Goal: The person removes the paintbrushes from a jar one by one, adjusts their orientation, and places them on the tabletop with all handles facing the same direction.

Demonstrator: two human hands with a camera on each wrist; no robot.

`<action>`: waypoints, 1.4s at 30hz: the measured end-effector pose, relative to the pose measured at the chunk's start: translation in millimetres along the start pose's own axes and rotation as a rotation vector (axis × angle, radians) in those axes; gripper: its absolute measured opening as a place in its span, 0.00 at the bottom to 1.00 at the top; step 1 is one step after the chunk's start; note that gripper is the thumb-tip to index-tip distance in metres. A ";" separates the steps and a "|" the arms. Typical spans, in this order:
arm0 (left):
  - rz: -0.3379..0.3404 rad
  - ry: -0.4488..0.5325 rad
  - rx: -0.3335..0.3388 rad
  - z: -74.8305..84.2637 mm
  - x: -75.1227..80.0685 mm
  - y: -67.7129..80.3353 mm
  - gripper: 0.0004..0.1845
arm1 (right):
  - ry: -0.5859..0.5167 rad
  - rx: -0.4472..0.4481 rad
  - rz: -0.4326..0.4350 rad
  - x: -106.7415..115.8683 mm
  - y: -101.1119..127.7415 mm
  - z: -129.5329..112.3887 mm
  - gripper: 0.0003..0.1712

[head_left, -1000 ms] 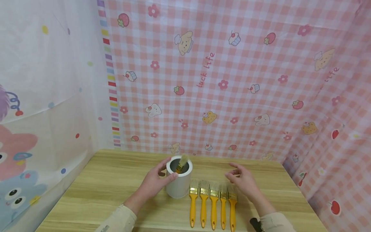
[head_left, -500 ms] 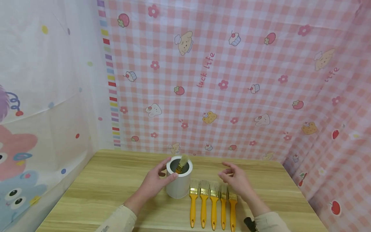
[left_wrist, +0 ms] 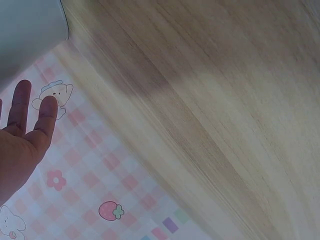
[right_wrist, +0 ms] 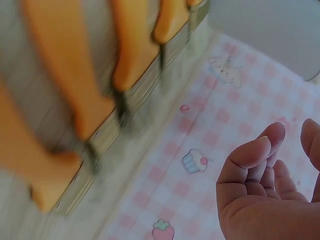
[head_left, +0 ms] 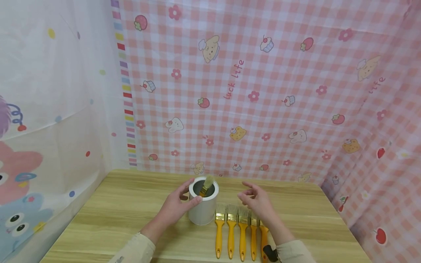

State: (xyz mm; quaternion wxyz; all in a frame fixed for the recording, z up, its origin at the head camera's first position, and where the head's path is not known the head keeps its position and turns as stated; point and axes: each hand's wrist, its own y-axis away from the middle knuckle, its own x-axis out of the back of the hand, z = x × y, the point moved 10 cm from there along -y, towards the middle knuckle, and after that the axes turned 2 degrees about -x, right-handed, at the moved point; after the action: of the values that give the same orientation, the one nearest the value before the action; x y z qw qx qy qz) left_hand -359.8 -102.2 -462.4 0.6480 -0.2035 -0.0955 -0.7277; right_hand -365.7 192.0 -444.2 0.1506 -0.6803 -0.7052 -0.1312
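My left hand (head_left: 174,207) holds a white can (head_left: 201,213) by its upper part, thumb at the near rim and forefinger at the far rim. The can stands upright. A paintbrush (head_left: 207,182) leans inside it, bristles up above the rim, most of its handle hidden. In the left wrist view, two fingers (left_wrist: 46,115) stretch out beside the can wall. To the can's right, my right hand (head_left: 258,201) hovers over the bristle ends of several paintbrushes (head_left: 231,233), fingers loosely bent with nothing between them. These brushes lie side by side, yellow handles toward me.
The wood-grain table (head_left: 131,197) carries all of this. A pink checked cloth (head_left: 250,109) hangs behind it and along the right; a white printed cloth (head_left: 75,109) hangs at the left. A black object (head_left: 270,252) at my right sleeve overlaps the rightmost brush's handle.
My right hand has moved left, from beyond the row's right end to over the brushes, closer to the can. The left hand, can and brushes have stayed put.
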 end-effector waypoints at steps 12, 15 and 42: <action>-0.005 -0.068 -0.015 4.5 2.6 1.2 0.42 | -0.077 0.002 0.021 -27.6 -4.3 -13.8 0.34; -0.011 -0.122 -0.028 8.9 4.6 1.3 0.43 | -0.081 0.012 0.016 -32.0 -5.9 -17.2 0.34; 0.016 -0.227 -0.068 13.5 -11.8 -5.7 0.56 | -0.001 0.061 -0.085 -79.6 -21.4 -51.5 0.33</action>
State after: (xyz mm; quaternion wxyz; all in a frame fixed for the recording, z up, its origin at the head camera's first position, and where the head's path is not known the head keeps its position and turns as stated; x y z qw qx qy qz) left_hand -362.1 -85.3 -454.5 0.6314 -0.3072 -0.1417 -0.6977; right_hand -383.0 97.9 -427.5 0.1651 -0.6448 -0.7373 -0.1156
